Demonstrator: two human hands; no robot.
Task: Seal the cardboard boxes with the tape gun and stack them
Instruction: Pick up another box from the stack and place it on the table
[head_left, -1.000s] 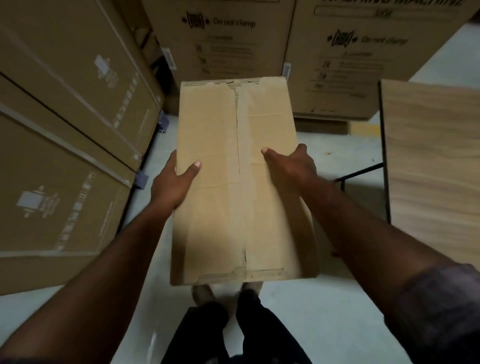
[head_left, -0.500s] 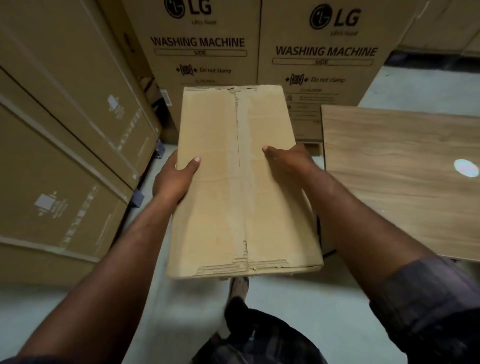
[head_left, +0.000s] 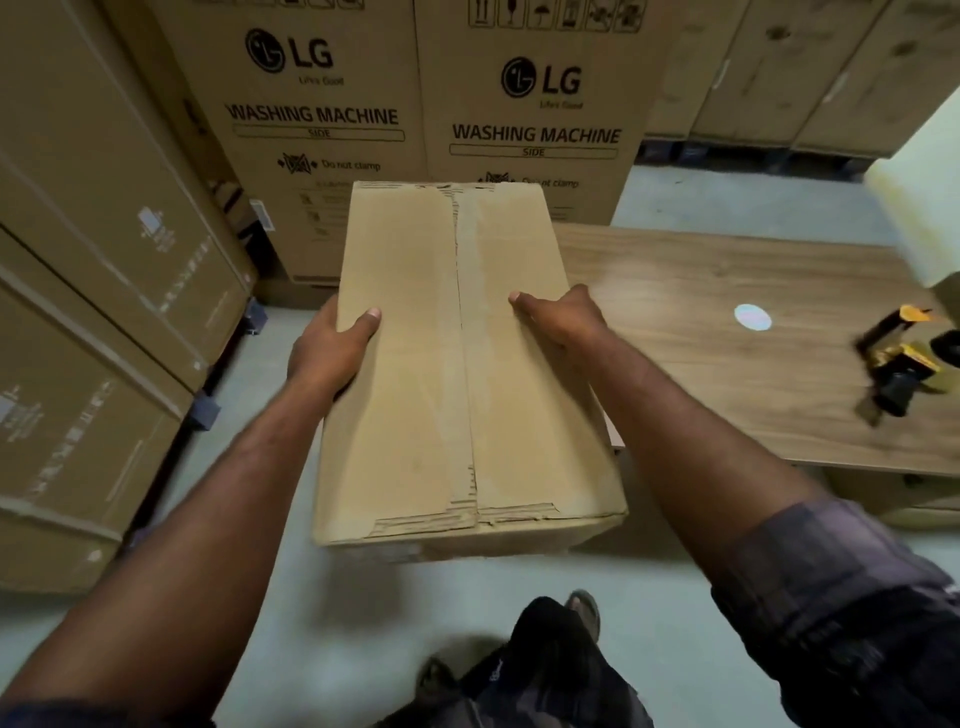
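The left hand's (head_left: 332, 353) thumb is lying flat on top of the cardboard box (head_left: 415, 374), while its other fingers are wrapping round the left wall, out of sight. The right hand (head_left: 563, 322) is doing the same on the opposite side, thumb on top and the remaining fingers hidden behind the box edge. Both hands are clamping the box between them. The box is hanging in the air above the grey floor (head_left: 363, 623). Its closed flaps are meeting along a centre seam under what looks like a strip of tape (head_left: 470, 291), so its contents are not showing. To the right, a yellow-and-black tape gun (head_left: 901, 364) is lying blurred on the wooden table (head_left: 727, 291), close to the frame edge. Behind, two tall cartons (head_left: 322, 208) are showing "LG", "WASHING MACHINE", "SIDE" and "Do not clamp".
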